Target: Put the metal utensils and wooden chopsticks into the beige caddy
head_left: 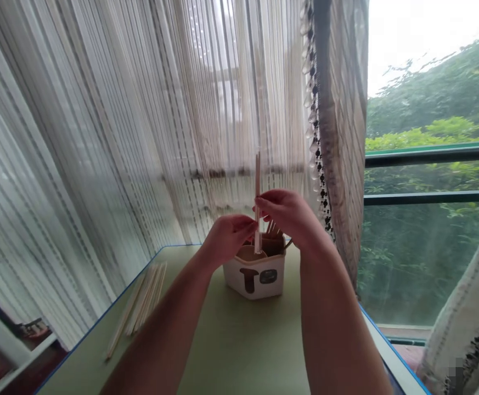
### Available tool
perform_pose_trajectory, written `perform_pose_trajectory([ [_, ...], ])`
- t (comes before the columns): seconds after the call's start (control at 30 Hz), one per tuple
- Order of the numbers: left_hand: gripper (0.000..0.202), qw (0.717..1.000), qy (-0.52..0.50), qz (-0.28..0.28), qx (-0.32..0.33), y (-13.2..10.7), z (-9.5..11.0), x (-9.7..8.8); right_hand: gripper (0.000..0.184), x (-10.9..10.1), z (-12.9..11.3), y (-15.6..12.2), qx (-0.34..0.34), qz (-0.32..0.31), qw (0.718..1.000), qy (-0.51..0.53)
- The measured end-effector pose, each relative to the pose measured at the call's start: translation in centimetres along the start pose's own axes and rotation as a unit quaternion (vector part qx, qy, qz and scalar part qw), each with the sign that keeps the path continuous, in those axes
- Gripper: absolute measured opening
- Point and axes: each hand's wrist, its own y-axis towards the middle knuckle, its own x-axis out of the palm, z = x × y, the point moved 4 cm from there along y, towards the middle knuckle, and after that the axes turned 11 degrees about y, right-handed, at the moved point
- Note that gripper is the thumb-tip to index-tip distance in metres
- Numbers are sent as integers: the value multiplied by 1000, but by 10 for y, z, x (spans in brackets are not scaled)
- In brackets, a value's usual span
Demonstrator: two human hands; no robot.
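Note:
Thin wooden chopsticks (258, 178) stand upright, their lower ends at the mouth of a white utensil holder (233, 278); whether they touch its inside I cannot tell. My left hand (225, 238) pinches them low, just above the rim. Higher up, my right hand (284, 211) closes finger and thumb around them. The holder has brown inner compartments and a brown mark with a dark label on its front. Behind my right hand, tines like those of a fork (271, 226) poke out of it. More chopsticks (146, 299) lie in a loose bunch left of my left forearm.
The pale green table (239, 345) has a blue edge. Sheer striped curtains (119, 109) hang behind it, with a heavier beaded drape (342, 137) to the right. Beyond is a window with dark rails (432, 157). A white shelf (4, 334) stands at lower left.

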Motion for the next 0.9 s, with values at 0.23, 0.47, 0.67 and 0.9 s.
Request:
perform_pose_trajectory([
  [0.23, 25, 996, -73, -11, -43, -1, 1, -4, 20, -1, -3, 2, 5, 32, 999, 23],
  [0.47, 27, 989, -120, -21, -87, -4, 5, -8, 48, -4, -2, -1, 23, 46, 999, 15],
  [0.67, 25, 972, -159, -36, -168, -8, -1, -17, 27, 7, 5, -2, 17, -54, 990, -126],
  [0.9, 35, 961, -173, -13, -214, -5, -18, -29, 22, 13, 7, -3, 10, -93, 967, -237],
])
